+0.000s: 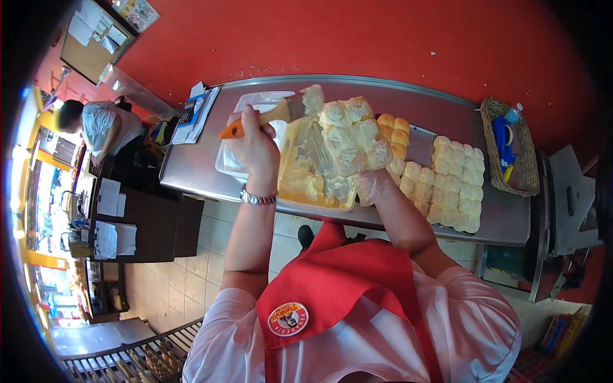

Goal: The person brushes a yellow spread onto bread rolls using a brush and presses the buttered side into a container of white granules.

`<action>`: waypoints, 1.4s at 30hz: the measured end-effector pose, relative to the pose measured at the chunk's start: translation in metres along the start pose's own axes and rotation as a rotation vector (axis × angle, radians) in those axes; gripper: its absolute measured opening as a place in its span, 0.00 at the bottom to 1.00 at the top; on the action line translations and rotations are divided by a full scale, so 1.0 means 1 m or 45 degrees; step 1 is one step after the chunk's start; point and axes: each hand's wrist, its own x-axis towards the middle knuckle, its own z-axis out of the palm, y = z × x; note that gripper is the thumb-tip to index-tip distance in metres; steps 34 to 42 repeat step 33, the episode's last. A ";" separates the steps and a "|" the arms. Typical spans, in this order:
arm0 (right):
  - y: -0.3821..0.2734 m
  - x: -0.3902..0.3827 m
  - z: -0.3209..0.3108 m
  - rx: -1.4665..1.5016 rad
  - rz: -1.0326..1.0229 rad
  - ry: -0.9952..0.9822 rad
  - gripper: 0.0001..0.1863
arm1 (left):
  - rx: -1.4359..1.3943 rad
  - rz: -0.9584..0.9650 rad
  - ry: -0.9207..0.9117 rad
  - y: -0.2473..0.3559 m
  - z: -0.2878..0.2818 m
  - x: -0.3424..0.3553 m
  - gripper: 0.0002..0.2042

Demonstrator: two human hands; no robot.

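My left hand [254, 145] is closed round the handle of a wide pastry brush [277, 114]. The brush has a wooden handle with an orange end, and its bristles carry pale cream. My right hand [369, 186], in a clear plastic glove, holds up a joined block of bread rolls [355, 137] from below. Pale cream coats the block's top; the fingers under it are mostly hidden. The bristle end is just beside the block's upper left corner. Below the brush sits a rectangular tub [345, 203] with yellowish cream smeared inside.
More joined rolls [456, 182] lie on the metal table [440, 112] at the right, with golden rolls [394, 131] behind the held block. A white container [233, 159] stands left of the tub. A wicker basket [495, 143] is far right. Another person [112, 131] bends at the left.
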 end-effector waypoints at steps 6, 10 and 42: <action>0.003 0.002 0.004 0.027 0.009 -0.037 0.20 | 0.252 -0.037 -0.003 -0.008 -0.012 0.006 0.10; 0.000 0.007 0.006 0.020 -0.052 -0.008 0.19 | 0.703 0.538 -0.553 0.002 0.008 -0.023 0.12; 0.013 0.007 -0.021 -0.051 0.047 0.103 0.19 | 0.696 0.860 -1.522 0.017 -0.028 -0.062 0.03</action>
